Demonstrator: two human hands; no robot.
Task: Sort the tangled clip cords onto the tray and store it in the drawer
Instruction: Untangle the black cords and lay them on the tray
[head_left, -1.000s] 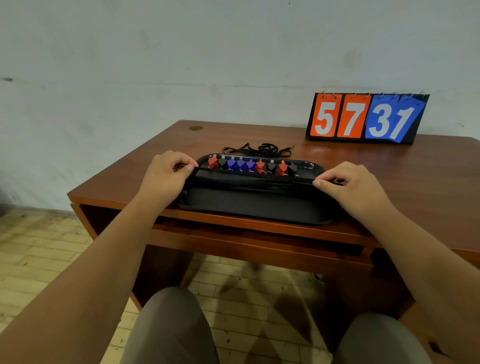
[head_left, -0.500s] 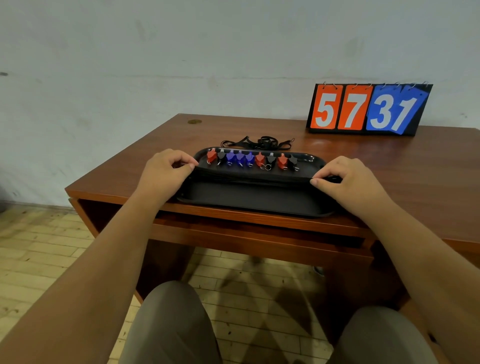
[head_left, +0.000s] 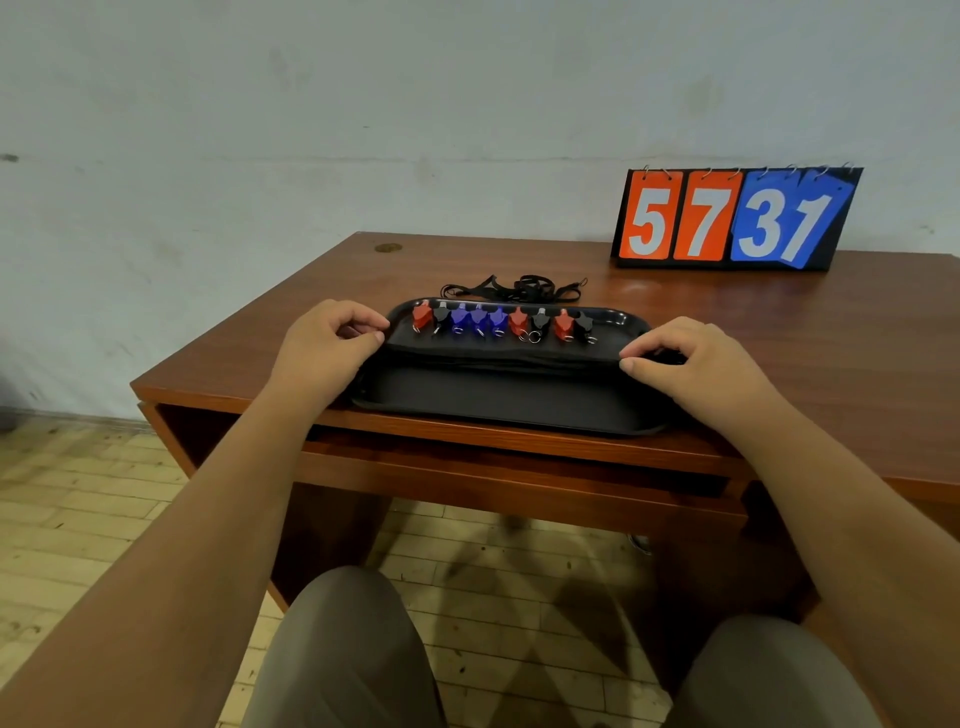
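I see a reddish-brown wooden surface (head_left: 753, 332) set against a pale, scuffed wall (head_left: 363, 104), with a floor (head_left: 78, 519) of yellowish brick-pattern tiles below and my two knees at the bottom of the view. At the far right of the surface stands a flip scoreboard (head_left: 735, 221) showing 57 in orange and 31 in blue. A black tray (head_left: 509, 400) lies near the front edge, above the drawer (head_left: 519, 478) front that shows just under the top. Along the tray's far side I count nine clips (head_left: 501, 322) in a row: three red, three blue and three black, each with a small metal ring. Just behind the tray lies one loose bundle of black cords (head_left: 517, 288). My left hand (head_left: 324, 353) has its fingers curled on the tray's left end, and my right hand (head_left: 701, 369) has its fingers curled on the right end; both grip the rim, and the tray rests on the surface.
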